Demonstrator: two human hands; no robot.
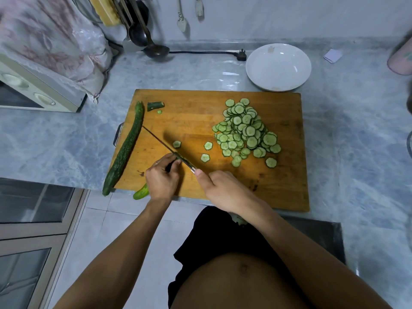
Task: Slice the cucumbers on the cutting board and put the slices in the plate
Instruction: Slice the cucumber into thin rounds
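Note:
A wooden cutting board lies on the marble counter. My left hand curls over a cucumber, whose rounded end pokes out past the board's near edge. My right hand grips the handle of a knife; the thin blade runs up-left along my left fingertips. A pile of cucumber slices covers the board's right half, with a few loose ones nearer the blade. A whole cucumber lies along the left edge, a cut end piece beside its tip. The white plate stands empty behind the board.
A toaster oven under plastic bags sits at the left. Ladles hang at the back wall, with a black plug and cord on the counter. A pink object and a paper scrap lie far right.

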